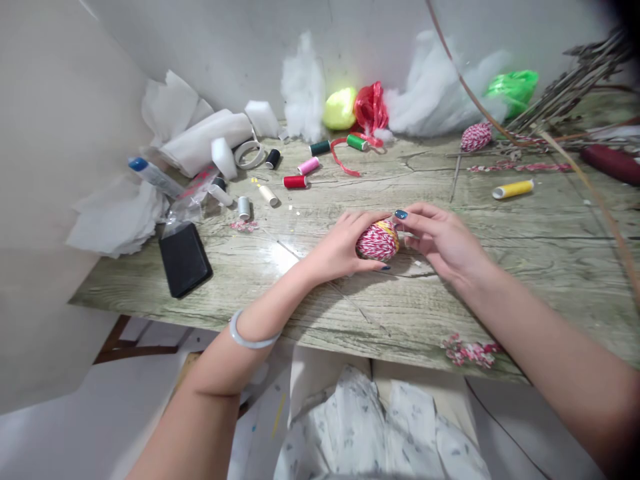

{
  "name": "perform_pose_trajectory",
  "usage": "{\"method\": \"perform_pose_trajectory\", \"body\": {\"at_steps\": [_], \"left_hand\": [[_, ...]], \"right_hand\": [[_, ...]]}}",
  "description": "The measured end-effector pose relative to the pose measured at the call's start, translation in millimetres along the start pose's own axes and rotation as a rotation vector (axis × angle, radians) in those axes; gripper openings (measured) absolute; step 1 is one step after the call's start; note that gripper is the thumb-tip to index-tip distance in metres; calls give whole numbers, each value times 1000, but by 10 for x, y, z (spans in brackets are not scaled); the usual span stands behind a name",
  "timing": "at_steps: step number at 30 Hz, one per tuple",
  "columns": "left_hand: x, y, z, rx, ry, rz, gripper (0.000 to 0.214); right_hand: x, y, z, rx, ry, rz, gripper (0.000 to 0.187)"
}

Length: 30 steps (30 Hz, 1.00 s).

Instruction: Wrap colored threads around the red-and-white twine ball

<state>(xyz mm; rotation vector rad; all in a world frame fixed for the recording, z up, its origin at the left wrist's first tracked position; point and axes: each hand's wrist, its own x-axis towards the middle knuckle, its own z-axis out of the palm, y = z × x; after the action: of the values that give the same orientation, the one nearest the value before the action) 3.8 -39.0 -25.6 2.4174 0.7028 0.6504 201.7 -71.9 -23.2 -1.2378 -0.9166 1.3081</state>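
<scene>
My left hand [345,247] is wrapped around a ball of red-and-white twine [377,241] just above the table, thumb below and fingers over the top. Yellow strands cross the ball's right side. Close against that side, my right hand [433,237] pinches with thumb and fingertips; whatever is between them is too small to make out. A thin stick [357,307] lies on the table below the ball. Another red-and-white twine bundle [476,137] rests on a stick farther back at the right.
Spools of thread, including a red spool [295,181] and a yellow spool [513,189], lie across the wooden table [260,280]. White stuffing [425,93] lines the wall. A black phone [185,260] is at left. Dry twigs [575,87] and a long brown strand [467,83] occupy the right.
</scene>
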Motion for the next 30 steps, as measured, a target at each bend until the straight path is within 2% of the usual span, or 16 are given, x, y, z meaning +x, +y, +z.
{"method": "perform_pose_trajectory", "body": {"at_steps": [3, 6, 10, 13, 19, 25, 30], "left_hand": [[-15, 10, 12, -124, 26, -57, 71], [-31, 25, 17, -298, -17, -104, 68], [-24, 40, -4, -283, -68, -57, 68], [-4, 27, -17, -211, -47, -7, 68], [17, -35, -13, -31, 53, 83, 65], [16, -76, -19, -21, 58, 117, 66], [18, -77, -13, -37, 68, 104, 65]], "right_hand": [[28, -30, -1, 114, -7, 97, 28], [30, -76, -27, 237, 3, 219, 28], [-19, -155, -50, 327, 0, 309, 25], [-57, -186, -36, 366, 12, 298, 25], [-92, -163, -26, 222, -77, 128, 23], [-69, -144, -72, 281, -89, 205, 27], [-55, -124, -97, 264, -54, 211, 25]]}}
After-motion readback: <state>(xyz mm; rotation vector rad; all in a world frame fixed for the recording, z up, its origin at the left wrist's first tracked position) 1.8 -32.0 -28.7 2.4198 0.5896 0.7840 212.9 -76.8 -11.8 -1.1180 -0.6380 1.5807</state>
